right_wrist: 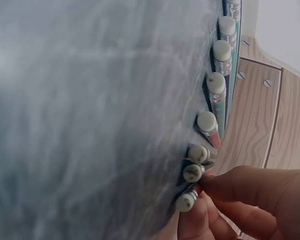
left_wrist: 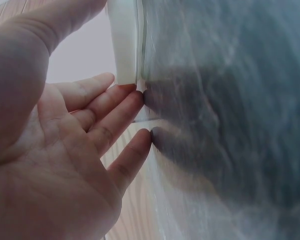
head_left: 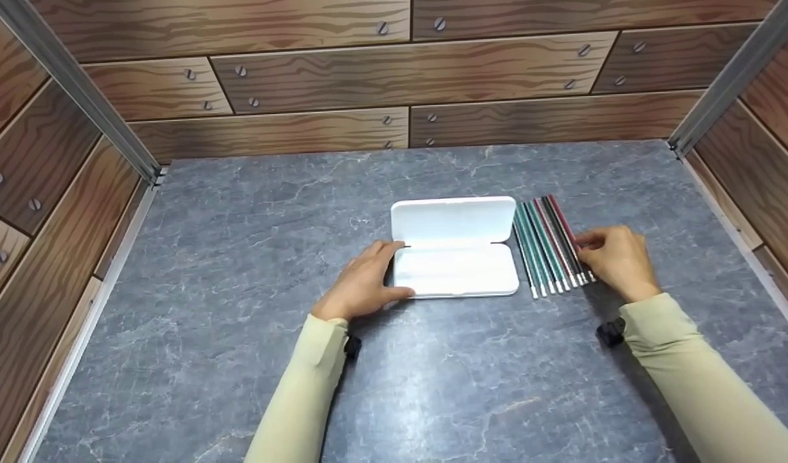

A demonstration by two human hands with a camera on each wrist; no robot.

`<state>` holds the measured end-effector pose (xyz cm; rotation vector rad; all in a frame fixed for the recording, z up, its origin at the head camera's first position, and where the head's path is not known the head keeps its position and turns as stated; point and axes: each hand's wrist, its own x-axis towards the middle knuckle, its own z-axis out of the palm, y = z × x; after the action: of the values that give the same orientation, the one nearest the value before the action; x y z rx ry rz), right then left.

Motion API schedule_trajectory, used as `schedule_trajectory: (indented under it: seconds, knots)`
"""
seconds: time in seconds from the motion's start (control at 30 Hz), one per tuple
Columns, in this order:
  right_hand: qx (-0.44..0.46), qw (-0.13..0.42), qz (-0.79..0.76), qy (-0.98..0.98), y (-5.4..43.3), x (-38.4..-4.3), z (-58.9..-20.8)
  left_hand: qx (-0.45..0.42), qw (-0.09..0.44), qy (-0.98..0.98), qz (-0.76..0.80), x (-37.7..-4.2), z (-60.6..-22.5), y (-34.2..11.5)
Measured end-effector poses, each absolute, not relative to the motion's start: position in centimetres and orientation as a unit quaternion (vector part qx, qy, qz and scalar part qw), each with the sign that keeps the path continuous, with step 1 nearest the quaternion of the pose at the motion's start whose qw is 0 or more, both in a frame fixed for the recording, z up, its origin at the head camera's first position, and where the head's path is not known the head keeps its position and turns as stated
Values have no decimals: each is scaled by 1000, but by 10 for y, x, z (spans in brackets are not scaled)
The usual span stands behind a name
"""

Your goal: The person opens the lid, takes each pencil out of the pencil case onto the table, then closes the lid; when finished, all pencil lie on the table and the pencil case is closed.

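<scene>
A white pencil case (head_left: 455,270) lies with its lid raised (head_left: 453,220) at the back. My left hand (head_left: 366,276) is at its left end, thumb by the front corner and fingers by the hinge side. In the left wrist view the fingers (left_wrist: 121,117) are fairly straight, their tips at the case's edge and the table. Right of the case, several pencils (head_left: 541,247) in green, black and red lie side by side, eraser ends toward me. My right hand (head_left: 615,260) pinches the rightmost red pencil (head_left: 559,220) between thumb and fingers, near its eraser end.
The grey marbled table (head_left: 239,231) carries the case and pencils. Wood-patterned panels (head_left: 316,77) stand at the back and both sides, with metal posts (head_left: 98,109) at the back corners. A small black device (head_left: 610,332) sits at each wrist.
</scene>
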<state>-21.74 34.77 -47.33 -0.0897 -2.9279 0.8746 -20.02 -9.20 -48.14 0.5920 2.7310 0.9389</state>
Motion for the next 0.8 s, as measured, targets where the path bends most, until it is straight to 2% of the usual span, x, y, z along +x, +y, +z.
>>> schedule_trajectory:
  seconds: [0.27,0.4,0.67,0.8]
  knots:
    - [-30,58,280,-958,335,-216,-464,204,96,922,316,-200,-482,-93]
    - [19,71,286,-955,308,-216,-451,204,94,922,316,-201,-481,-94]
    - [178,-37,333,-925,246,-220,-445,203,91,919,325,-199,-480,-95]
    - [218,-65,306,-924,233,-223,-449,204,92,918,328,-199,-481,-94]
